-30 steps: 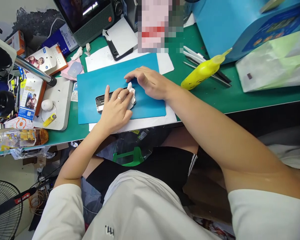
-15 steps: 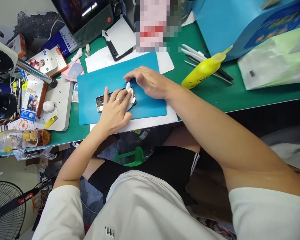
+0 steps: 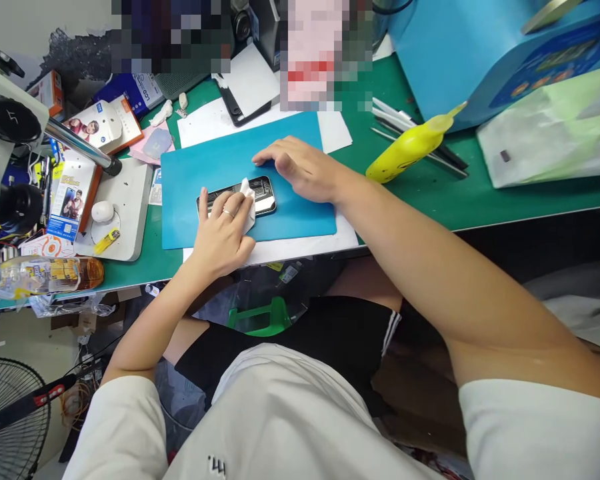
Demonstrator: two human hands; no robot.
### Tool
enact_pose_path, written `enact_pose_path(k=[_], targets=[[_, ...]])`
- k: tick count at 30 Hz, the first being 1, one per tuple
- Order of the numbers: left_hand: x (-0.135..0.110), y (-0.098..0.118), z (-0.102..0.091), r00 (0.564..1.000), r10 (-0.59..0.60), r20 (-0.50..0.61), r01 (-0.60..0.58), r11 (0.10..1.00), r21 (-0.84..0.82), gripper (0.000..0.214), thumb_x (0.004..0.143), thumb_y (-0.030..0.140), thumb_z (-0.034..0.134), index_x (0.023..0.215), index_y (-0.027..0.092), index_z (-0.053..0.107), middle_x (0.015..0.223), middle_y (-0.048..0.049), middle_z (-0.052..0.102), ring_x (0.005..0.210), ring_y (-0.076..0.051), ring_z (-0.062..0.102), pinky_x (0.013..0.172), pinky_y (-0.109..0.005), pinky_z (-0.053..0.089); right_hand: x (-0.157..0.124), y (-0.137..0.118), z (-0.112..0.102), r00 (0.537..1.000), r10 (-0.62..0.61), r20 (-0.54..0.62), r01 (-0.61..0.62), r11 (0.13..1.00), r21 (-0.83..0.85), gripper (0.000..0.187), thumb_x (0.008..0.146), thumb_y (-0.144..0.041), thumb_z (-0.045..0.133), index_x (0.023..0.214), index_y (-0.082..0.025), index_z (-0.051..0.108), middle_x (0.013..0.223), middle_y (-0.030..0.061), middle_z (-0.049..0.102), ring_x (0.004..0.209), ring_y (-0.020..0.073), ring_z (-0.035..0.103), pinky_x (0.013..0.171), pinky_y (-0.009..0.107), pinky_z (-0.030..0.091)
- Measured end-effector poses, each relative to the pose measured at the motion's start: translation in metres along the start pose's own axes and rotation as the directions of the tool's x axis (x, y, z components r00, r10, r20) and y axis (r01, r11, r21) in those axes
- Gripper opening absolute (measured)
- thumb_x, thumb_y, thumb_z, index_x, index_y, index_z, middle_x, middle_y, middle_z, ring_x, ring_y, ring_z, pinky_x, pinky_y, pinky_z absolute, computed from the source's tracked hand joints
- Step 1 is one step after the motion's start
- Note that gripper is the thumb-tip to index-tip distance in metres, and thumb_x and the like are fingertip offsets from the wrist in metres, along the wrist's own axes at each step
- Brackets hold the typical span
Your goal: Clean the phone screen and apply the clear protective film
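Observation:
A smartphone (image 3: pixel 265 195) with a dark, reflective face lies flat on a blue mat (image 3: pixel 300 223). My left hand (image 3: pixel 223 230), with a ring on one finger, presses a crumpled white tissue (image 3: pixel 249 205) onto the phone. Its fingers cover the phone's left part and some of the tissue. To the right of the phone, my right hand (image 3: pixel 300 167) hovers or rests over the mat, holding nothing. Those fingers are stretched out towards the left, with the thumb apart.
A yellow squeeze bottle (image 3: pixel 405 150) lies by several thin tools (image 3: pixel 447 160) on the right. Behind them stands a blue machine (image 3: pixel 455 53). On the left are a microscope stand (image 3: pixel 125 227), boxes (image 3: pixel 70 200) and a drink bottle (image 3: pixel 55 275). White paper (image 3: pixel 340 130) sticks out beneath the mat.
My left hand has slid the tissue leftward along the phone, uncovering the phone's right end. My right hand stays almost in place over the mat. The whole view has shifted slightly.

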State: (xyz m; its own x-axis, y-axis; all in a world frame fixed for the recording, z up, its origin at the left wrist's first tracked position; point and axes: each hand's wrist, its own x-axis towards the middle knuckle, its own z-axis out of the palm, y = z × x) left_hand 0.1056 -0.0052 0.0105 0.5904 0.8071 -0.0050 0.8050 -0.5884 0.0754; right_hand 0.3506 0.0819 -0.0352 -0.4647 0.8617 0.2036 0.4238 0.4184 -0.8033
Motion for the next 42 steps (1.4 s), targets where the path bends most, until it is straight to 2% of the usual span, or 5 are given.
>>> enact_pose_path(k=[5, 20, 28, 34, 42], targets=[[0.028, 0.003, 0.003, 1.0, -0.008, -0.028, 0.007, 0.999, -0.032, 0.06, 0.102, 0.031, 0.049, 0.16, 0.017, 0.058, 0.165, -0.0187, 0.062, 0.16, -0.041, 0.053, 0.146, -0.072, 0.006, -0.002, 0.002, -0.002, 1.0, -0.016, 0.022, 0.017, 0.999, -0.049, 0.115, 0.087, -0.106, 0.002, 0.15, -0.04, 0.072, 0.148, 0.0088, 0.077, 0.139, 0.0448, 0.059, 0.123, 0.069, 0.04], [0.034, -0.003, 0.006, 0.999, 0.023, -0.047, -0.024, 1.0, -0.013, 0.062, 0.104, 0.033, 0.046, 0.161, 0.015, 0.061, 0.165, -0.0196, 0.064, 0.157, -0.043, 0.054, 0.145, -0.076, 0.006, -0.007, 0.002, -0.004, 0.999, -0.03, 0.016, 0.031, 0.999, -0.032, 0.117, 0.09, -0.109, 0.008, 0.137, -0.024, 0.074, 0.142, 0.0194, 0.077, 0.136, 0.0404, 0.061, 0.128, 0.059, 0.038], [-0.027, -0.056, -0.01, 0.994, -0.079, -0.077, 0.082, 0.996, 0.026, 0.056, 0.113, 0.039, 0.039, 0.158, 0.02, 0.066, 0.159, -0.0171, 0.071, 0.154, -0.041, 0.058, 0.144, -0.075, 0.015, -0.007, 0.006, -0.006, 1.0, -0.025, 0.017, 0.025, 0.999, -0.037, 0.098, 0.095, -0.103, 0.011, 0.136, -0.039, 0.074, 0.141, 0.0081, 0.077, 0.138, 0.0413, 0.061, 0.124, 0.064, 0.043], [-0.057, -0.084, -0.004, 0.983, -0.146, -0.116, 0.147, 0.989, 0.002, 0.056, 0.116, 0.057, 0.045, 0.155, 0.025, 0.068, 0.154, -0.0173, 0.073, 0.152, -0.04, 0.06, 0.143, -0.074, 0.017, -0.011, 0.008, -0.006, 0.999, -0.043, 0.034, 0.047, 0.991, -0.129, 0.094, 0.102, -0.096, 0.013, 0.143, -0.036, 0.073, 0.144, 0.0122, 0.077, 0.141, 0.0428, 0.062, 0.127, 0.066, 0.042], [-0.083, -0.099, -0.009, 0.958, -0.232, -0.17, 0.232, 0.973, -0.02, 0.066, 0.11, 0.078, 0.053, 0.152, 0.03, 0.069, 0.164, -0.0149, 0.066, 0.165, -0.047, 0.047, 0.143, -0.078, 0.012, -0.006, -0.03, 0.006, 0.98, -0.119, 0.161, 0.166, 0.931, -0.325, 0.078, 0.106, -0.081, 0.05, 0.165, -0.03, 0.06, 0.153, 0.0164, 0.072, 0.14, 0.0485, 0.063, 0.115, 0.072, 0.05]])
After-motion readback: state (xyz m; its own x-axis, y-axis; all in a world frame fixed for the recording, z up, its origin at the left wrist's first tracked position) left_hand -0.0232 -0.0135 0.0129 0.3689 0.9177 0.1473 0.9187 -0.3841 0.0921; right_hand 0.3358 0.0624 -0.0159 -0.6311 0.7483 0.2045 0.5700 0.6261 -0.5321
